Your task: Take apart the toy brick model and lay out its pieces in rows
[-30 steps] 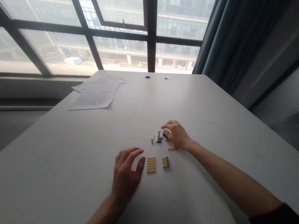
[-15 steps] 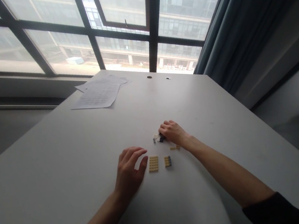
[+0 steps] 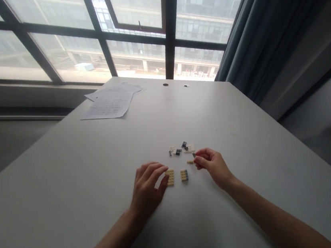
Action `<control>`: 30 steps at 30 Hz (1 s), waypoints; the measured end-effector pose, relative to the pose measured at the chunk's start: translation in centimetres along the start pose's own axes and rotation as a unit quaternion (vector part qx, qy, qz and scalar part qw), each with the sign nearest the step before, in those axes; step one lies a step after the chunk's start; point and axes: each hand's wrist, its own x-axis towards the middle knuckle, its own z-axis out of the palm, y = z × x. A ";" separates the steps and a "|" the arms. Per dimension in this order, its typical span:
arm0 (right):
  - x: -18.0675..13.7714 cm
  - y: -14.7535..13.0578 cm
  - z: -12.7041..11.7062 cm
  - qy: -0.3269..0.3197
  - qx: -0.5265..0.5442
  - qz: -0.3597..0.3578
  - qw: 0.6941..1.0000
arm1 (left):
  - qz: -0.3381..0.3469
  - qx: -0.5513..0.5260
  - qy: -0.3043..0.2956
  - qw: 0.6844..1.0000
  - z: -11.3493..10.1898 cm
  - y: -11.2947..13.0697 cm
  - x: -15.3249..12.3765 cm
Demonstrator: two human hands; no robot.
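My left hand (image 3: 149, 186) is open, thumb and fingers apart, at the left edge of a tan studded building plate (image 3: 170, 178). Its fingertips overlap the plate in view; whether they touch it I cannot tell. Just right of that plate lies a smaller tan and grey brick piece (image 3: 184, 175). My right hand (image 3: 212, 164) pinches a small grey brick (image 3: 194, 155) between thumb and fingers, above the table. Beside those fingertips is a small tan brick (image 3: 190, 162), partly hidden by the hand.
Beyond the hands lie several loose pieces: white bricks (image 3: 172, 149), dark grey bricks (image 3: 178, 152) and more white bricks (image 3: 190, 148). Printed papers (image 3: 107, 103) rest at the far left of the white table (image 3: 212, 114). A window and a dark curtain (image 3: 243, 50) stand behind.
My right hand has come back toward me and to the right from the loose pieces, a small grey brick now in its fingers. My left hand has shifted slightly right, over the plate's edge.
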 end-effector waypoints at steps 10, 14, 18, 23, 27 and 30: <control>-4.8 0.6 2.8 -0.140 0.103 0.099 0.980 | 0.082 -0.060 -0.042 0.994 0.3 2.1 0.1; -5.0 0.6 2.8 -0.139 0.090 0.088 0.982 | 0.078 -0.067 -0.040 0.994 0.1 2.0 0.1; -5.1 0.5 2.4 -0.138 0.060 0.055 0.987 | 0.067 -0.051 -0.051 0.995 0.0 1.9 0.1; -5.0 0.7 2.5 -0.125 0.041 0.049 0.990 | 0.085 -0.051 -0.069 0.993 0.1 1.9 0.1; -5.1 0.7 2.6 -0.128 0.049 0.071 0.988 | 0.086 -0.054 -0.070 0.992 0.1 2.0 0.1; -5.2 0.8 2.5 -0.133 0.048 0.078 0.987 | 0.079 -0.056 -0.056 0.994 0.0 1.9 0.0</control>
